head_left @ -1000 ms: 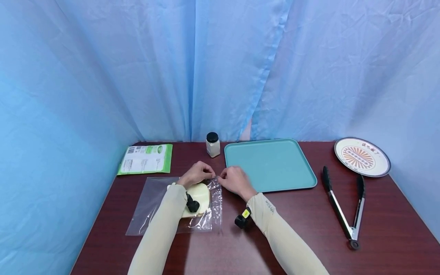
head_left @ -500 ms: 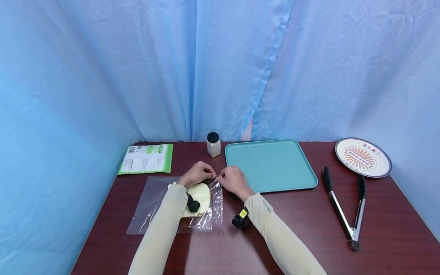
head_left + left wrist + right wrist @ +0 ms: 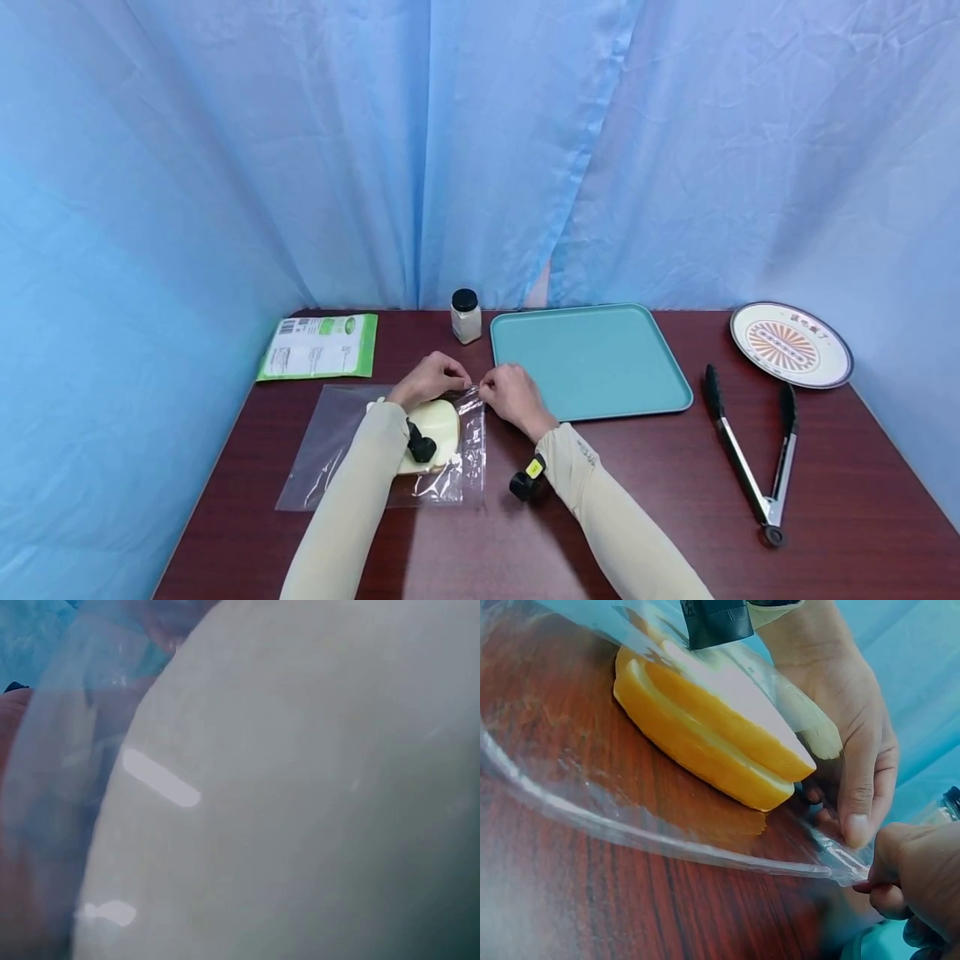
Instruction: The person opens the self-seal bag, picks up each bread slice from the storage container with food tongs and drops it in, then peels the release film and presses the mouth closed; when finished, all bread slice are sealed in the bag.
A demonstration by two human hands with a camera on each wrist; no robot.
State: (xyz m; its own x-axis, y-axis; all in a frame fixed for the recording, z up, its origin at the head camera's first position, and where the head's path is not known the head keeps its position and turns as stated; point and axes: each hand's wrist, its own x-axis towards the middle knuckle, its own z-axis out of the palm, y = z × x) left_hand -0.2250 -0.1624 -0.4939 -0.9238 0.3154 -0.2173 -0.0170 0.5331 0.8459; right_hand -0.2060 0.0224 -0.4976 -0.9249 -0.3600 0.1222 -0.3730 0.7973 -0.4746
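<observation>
A clear plastic zip bag (image 3: 318,450) lies on the table in the head view, its mouth towards the right. Inside it is a sandwich of pale bread slices (image 3: 442,425). The right wrist view looks into the bag mouth and shows the brown crusts of the stacked bread (image 3: 705,739). At the bag's far right corner, my left hand (image 3: 430,379) pinches the edge between thumb and fingers. Close beside it, my right hand (image 3: 517,396) pinches the same corner, thumb against curled fingers. Bread under shiny plastic (image 3: 285,780) fills most of the left wrist view.
Behind the hands stands a small black-lidded jar (image 3: 466,317). A teal tray (image 3: 592,358) lies to the right, with spread tongs (image 3: 750,471) and a patterned plate (image 3: 832,342) beyond it. A green-and-white packet (image 3: 315,346) lies back left. Blue curtains (image 3: 480,150) border the table.
My right fingertips have edged slightly to the right, away from the left ones. The left hand, the bag and the sandwich stay nearly still.
</observation>
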